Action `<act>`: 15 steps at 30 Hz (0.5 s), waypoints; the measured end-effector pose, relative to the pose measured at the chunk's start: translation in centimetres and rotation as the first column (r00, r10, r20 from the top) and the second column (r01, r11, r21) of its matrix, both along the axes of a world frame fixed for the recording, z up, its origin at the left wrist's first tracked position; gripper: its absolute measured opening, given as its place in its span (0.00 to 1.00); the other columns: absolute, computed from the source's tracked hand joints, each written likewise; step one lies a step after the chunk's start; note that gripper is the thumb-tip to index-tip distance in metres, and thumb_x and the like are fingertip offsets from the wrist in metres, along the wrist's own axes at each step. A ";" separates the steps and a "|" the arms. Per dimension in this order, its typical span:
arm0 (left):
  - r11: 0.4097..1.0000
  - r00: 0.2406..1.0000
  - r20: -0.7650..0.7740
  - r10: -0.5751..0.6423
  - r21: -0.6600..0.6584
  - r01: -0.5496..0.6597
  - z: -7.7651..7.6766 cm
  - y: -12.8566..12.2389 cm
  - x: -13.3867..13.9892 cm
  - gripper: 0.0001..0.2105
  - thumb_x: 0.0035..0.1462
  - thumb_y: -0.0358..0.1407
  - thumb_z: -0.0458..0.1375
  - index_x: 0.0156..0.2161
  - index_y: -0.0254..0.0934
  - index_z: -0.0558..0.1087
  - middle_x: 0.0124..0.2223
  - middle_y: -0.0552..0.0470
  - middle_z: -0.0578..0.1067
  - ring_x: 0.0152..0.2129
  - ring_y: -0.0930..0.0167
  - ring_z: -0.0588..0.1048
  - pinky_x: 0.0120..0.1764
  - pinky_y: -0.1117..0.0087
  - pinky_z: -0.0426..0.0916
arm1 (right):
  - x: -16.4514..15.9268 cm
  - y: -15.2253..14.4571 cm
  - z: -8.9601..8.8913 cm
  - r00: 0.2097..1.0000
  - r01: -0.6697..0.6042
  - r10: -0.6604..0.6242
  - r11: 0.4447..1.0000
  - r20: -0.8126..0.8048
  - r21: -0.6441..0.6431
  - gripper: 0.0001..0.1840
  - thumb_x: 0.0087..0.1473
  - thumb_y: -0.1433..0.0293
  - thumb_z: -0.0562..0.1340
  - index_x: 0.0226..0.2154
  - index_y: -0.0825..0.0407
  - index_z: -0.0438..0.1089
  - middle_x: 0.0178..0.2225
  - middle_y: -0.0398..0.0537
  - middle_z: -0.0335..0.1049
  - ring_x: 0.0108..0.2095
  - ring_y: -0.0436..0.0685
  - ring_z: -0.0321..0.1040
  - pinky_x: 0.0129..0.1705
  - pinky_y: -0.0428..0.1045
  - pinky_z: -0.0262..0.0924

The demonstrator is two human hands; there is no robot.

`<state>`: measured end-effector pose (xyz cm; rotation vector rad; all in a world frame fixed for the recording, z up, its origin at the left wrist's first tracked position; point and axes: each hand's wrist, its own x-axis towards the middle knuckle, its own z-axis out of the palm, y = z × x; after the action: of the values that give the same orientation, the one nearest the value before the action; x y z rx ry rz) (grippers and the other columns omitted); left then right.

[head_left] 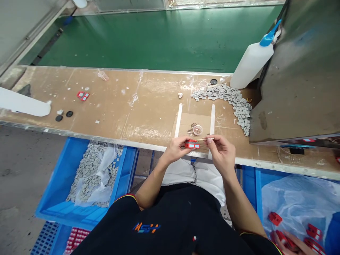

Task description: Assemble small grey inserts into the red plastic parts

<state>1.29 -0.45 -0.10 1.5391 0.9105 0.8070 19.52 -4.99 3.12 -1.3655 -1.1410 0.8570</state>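
Note:
My left hand (175,151) is closed on a small red plastic piece with light windows, like a toy car body (192,144), at the front edge of the bench. Between the pinched fingers of my right hand (222,153) is a thin pale stick (202,139), its tip over the red piece. Just beyond my hands a small clear cup (197,130) with brownish marks stands on a cardboard sheet (202,118), between two white tape strips. Whether the stick touches the red piece I cannot tell.
Small grey pieces (236,101) are heaped at the back right, by a white bottle with a blue nozzle (252,63). Left lie another red piece (83,95) and a white bottle (25,102). Blue bins (47,191) flank me; another person's hand (292,244) reaches red pieces at lower right.

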 end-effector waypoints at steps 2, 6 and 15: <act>1.000 1.000 -0.010 0.003 0.004 -0.003 0.0 0.0 0.0 0.11 0.53 0.32 0.65 0.43 0.32 0.78 0.39 0.47 0.82 0.36 0.68 0.81 0.42 0.71 0.78 | -0.1 -0.1 -0.6 0.999 -0.021 0.021 1.000 0.025 -0.007 0.13 0.60 0.57 0.64 0.36 0.50 0.76 0.33 0.49 0.79 0.33 0.56 0.77 0.36 0.51 0.72; 1.000 1.000 -0.005 -0.008 0.015 0.008 0.0 -0.1 -0.1 0.11 0.53 0.31 0.64 0.43 0.32 0.78 0.39 0.47 0.82 0.35 0.69 0.80 0.41 0.71 0.77 | -0.3 -0.1 -1.2 0.995 -0.055 0.055 0.998 0.080 0.000 0.11 0.61 0.60 0.62 0.37 0.50 0.75 0.33 0.49 0.80 0.33 0.56 0.77 0.36 0.51 0.72; 0.997 1.000 0.015 -0.017 0.073 0.015 0.2 0.0 0.0 0.10 0.55 0.33 0.63 0.42 0.32 0.77 0.39 0.46 0.81 0.35 0.69 0.80 0.40 0.70 0.77 | -0.8 0.1 0.4 0.920 -0.086 0.002 0.976 0.392 0.198 0.08 0.62 0.69 0.60 0.34 0.49 0.74 0.31 0.47 0.79 0.31 0.54 0.76 0.34 0.48 0.70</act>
<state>1.26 -0.45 0.15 1.5995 0.8647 0.8475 18.72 -4.89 3.49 -1.3696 -1.5296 0.4832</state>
